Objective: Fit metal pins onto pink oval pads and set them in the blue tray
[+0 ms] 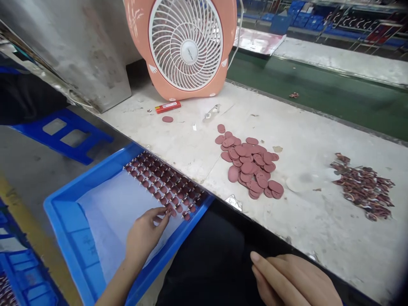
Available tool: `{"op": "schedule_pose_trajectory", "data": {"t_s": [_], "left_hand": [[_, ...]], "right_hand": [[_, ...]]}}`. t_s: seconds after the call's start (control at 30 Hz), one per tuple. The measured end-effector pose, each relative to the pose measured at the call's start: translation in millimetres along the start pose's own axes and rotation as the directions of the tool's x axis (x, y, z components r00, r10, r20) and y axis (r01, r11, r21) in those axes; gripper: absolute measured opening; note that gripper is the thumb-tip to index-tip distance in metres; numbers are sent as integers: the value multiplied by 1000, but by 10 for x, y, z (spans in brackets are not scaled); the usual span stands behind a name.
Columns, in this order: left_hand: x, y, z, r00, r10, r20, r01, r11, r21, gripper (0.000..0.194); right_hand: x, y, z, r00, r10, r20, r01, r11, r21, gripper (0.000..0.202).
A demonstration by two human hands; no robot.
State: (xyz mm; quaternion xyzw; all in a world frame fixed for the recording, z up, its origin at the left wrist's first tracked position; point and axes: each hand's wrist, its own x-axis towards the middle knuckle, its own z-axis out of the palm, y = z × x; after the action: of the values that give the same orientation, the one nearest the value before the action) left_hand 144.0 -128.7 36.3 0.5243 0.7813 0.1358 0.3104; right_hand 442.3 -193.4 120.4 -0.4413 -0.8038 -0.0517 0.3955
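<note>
Over the blue tray, my left hand pinches a small maroon oval piece at the end of the nearest row. Several rows of similar maroon ovals with small metallic fittings lie along the tray's table side, on a white sheet. By the table's front edge is my right hand, its fingers drawn together and nothing visible at their tips. Up on the table lies a loose pile of plain maroon oval discs. Farther right sits a heap of small dark brown and metallic parts.
An orange fan stands at the back of the white table. In front of it are a red box and a single disc. A metal cabinet and blue stool are at left. A green surface runs behind.
</note>
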Motion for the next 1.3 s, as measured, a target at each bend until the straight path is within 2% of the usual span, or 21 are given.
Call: {"op": "schedule_pose_trajectory", "data": {"t_s": [0.17, 0.3, 0.4, 0.63, 0.73, 0.8, 0.83, 0.87, 0.9, 0.93, 0.97, 1.0, 1.03, 1.07, 1.13, 1.23, 1.3], "left_hand": [[89, -127, 214, 990, 14, 140, -48, 970, 238, 26], [158, -147, 272, 976, 11, 215, -84, 939, 332, 28], [197, -152, 296, 974, -1, 226, -84, 927, 366, 29], [219, -153, 316, 984, 22, 174, -82, 934, 346, 31], [111, -74, 191, 996, 36, 79, -60, 945, 321, 34], [0, 79, 75, 996, 74, -41, -59, 955, 292, 36], [-54, 195, 22, 984, 129, -126, -92, 959, 267, 36], [-100, 339, -20, 946, 225, -235, -170, 957, 233, 31], [-132, 508, -49, 817, 397, -417, -344, 918, 199, 23], [-148, 693, -63, 659, 551, -512, -530, 823, 203, 16], [-149, 887, -63, 530, 662, -530, -669, 710, 218, 14], [-135, 1079, -53, 439, 743, -505, -754, 611, 242, 15], [-112, 1258, -35, 411, 801, -434, -788, 552, 273, 18], [-82, 1416, -13, 408, 838, -362, -801, 519, 299, 23], [-17, 1643, 36, 436, 875, -212, -794, 485, 367, 29], [68, 1770, 95, 480, 874, -76, -768, 461, 445, 30], [104, 1771, 112, 524, 850, -58, -737, 487, 470, 33]], "right_hand": [[-68, 57, -11, 1000, 6, 4, -6, 999, -40, 2], [-111, 70, -9, 999, 32, 10, -32, 999, -35, 6], [-136, 96, -6, 999, 30, 12, -30, 999, -32, 8], [-172, 158, -102, 999, 32, 32, -31, 999, -34, 13], [-149, 252, -235, 996, 86, 20, -83, 992, -94, 21], [-110, 367, -329, 975, 206, -81, -217, 959, -181, 23], [-84, 440, -371, 949, 276, -150, -305, 926, -222, 21], [-56, 518, -410, 915, 343, -215, -391, 885, -252, 17], [-25, 600, -444, 878, 401, -261, -465, 843, -269, 12], [6, 681, -476, 849, 445, -284, -517, 809, -279, 8], [36, 760, -506, 835, 471, -283, -542, 791, -283, 6], [66, 833, -536, 832, 489, -260, -551, 784, -287, 5], [94, 901, -567, 831, 508, -227, -555, 779, -292, 6], [121, 962, -600, 832, 524, -182, -555, 777, -299, 8], [171, 1070, -675, 831, 550, -81, -545, 774, -322, 12], [255, 1206, -798, 808, 589, 37, -534, 757, -376, 19], [339, 1313, -872, 782, 616, 94, -529, 736, -422, 21]]}}
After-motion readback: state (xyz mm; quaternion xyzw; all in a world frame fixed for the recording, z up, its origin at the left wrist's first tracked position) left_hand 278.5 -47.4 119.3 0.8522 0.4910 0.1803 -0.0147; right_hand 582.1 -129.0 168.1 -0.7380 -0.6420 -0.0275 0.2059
